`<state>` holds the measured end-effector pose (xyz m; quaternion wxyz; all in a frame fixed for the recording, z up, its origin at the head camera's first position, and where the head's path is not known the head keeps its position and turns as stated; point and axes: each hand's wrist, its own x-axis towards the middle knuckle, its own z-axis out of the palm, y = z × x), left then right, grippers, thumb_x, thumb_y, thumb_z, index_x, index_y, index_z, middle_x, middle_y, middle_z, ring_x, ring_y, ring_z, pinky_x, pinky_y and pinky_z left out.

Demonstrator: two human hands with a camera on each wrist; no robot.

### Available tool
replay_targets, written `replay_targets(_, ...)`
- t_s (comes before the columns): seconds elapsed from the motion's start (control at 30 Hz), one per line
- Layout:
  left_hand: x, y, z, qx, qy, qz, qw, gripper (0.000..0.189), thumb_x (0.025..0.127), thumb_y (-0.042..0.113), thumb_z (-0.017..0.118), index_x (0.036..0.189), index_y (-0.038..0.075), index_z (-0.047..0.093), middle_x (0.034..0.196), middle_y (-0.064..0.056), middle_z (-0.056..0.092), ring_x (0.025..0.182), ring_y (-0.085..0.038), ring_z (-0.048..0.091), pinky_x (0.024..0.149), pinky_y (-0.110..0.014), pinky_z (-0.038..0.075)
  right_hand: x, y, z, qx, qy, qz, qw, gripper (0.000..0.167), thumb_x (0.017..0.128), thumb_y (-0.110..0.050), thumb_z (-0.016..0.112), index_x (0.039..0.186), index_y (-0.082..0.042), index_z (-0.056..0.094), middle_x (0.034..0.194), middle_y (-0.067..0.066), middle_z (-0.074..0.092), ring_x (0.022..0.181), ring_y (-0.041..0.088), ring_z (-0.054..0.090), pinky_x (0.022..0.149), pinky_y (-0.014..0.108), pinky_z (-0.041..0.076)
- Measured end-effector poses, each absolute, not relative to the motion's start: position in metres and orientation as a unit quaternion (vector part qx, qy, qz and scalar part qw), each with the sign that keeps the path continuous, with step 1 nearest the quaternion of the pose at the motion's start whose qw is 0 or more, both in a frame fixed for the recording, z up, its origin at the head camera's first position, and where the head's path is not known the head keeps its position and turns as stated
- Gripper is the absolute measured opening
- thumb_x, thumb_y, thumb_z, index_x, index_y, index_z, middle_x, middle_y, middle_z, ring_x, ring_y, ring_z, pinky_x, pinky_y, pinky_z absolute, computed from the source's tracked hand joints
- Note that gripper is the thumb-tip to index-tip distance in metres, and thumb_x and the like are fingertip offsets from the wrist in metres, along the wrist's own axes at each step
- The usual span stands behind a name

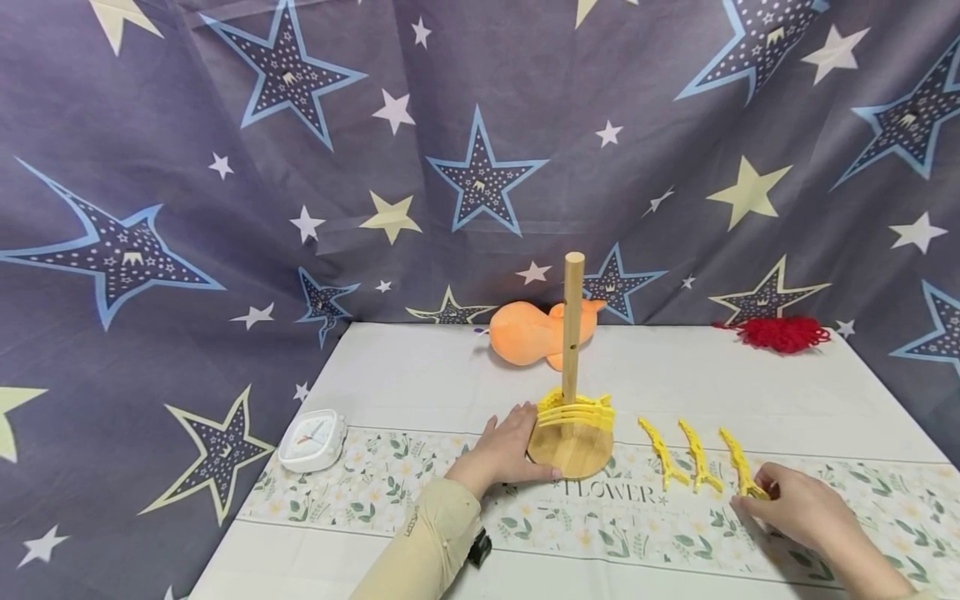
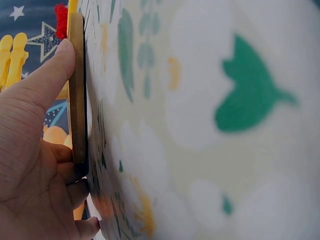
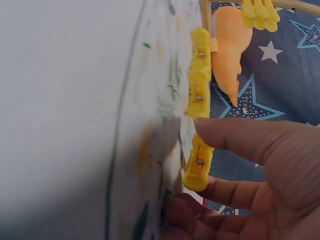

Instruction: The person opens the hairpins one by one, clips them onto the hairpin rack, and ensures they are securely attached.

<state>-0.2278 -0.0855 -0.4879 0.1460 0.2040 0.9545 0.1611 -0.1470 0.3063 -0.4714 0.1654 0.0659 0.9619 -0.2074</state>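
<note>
A wooden stand (image 1: 572, 333) with a round base and an upright post is in the middle of the table. My left hand (image 1: 501, 450) grips the left edge of its base, the thumb along the near rim in the left wrist view. Several yellow spring clips (image 1: 573, 415) sit stacked low around the post. To the right, two loose yellow spring clips (image 1: 657, 448) lie side by side on the cloth. My right hand (image 1: 798, 504) pinches the near end of a third clip (image 3: 199, 167) between thumb and fingers; a small metal spring shows there.
Behind the stand lies an orange plush toy (image 1: 521, 333). A bundle of red yarn (image 1: 783, 334) rests at the back right, and a white alarm clock (image 1: 312, 440) stands at the left. A starry curtain (image 1: 480, 75) hangs behind the table.
</note>
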Motion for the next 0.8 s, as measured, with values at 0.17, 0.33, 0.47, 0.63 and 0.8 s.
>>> replay_targets(0.17,-0.228,-0.085,-0.488,0.203,0.954,0.163,0.145,0.113,0.077,0.071,0.066,0.157,0.009,0.017,0.162,-0.006,0.016,0.149,-0.02,0.012,0.119,-0.049,0.009,-0.145,0.313,-0.468,0.054,0.965,-0.218,0.137,0.046,0.081,-0.05,0.073,0.087,-0.007,0.057,0.073,0.002,0.05,0.066,0.019,0.045,0.056,0.032,0.032)
replay_targets(0.33,-0.227,-0.085,-0.486,0.204,0.954,0.162,0.145,0.111,0.077,0.07,0.066,0.157,0.009,0.017,0.162,-0.006,0.016,0.149,-0.021,0.012,0.119,-0.049,0.009,-0.145,0.314,-0.465,0.054,0.966,-0.226,0.11,0.047,0.082,-0.043,0.074,0.093,-0.001,0.057,0.077,0.005,0.054,0.068,0.02,0.048,0.057,0.035,0.037)
replay_targets(0.47,-0.226,-0.085,-0.485,0.206,0.954,0.166,0.145,0.111,0.077,0.069,0.067,0.157,0.009,0.018,0.162,-0.007,0.017,0.149,-0.021,0.013,0.119,-0.05,0.01,-0.145,0.314,-0.459,0.064,0.966,-0.234,0.088,0.059,0.084,-0.045,0.073,0.107,0.008,0.058,0.087,0.013,0.063,0.077,0.029,0.059,0.063,0.044,0.047)
replay_targets(0.63,-0.225,-0.085,-0.484,0.207,0.953,0.168,0.144,0.111,0.078,0.069,0.067,0.157,0.008,0.018,0.162,-0.007,0.017,0.149,-0.021,0.013,0.119,-0.05,0.01,-0.146,0.311,-0.452,0.087,0.96,-0.26,0.06,0.061,0.087,-0.043,0.07,0.117,0.008,0.057,0.1,0.022,0.064,0.085,0.035,0.061,0.062,0.045,0.049)
replay_targets(0.8,-0.226,-0.086,-0.486,0.206,0.954,0.166,0.143,0.111,0.077,0.069,0.067,0.157,0.009,0.018,0.162,-0.007,0.017,0.149,-0.021,0.013,0.119,-0.05,0.01,-0.146,0.307,-0.447,0.097,0.953,-0.284,0.04,0.06,0.088,-0.039,0.067,0.125,0.006,0.055,0.108,0.023,0.063,0.08,0.026,0.062,0.055,0.034,0.046)
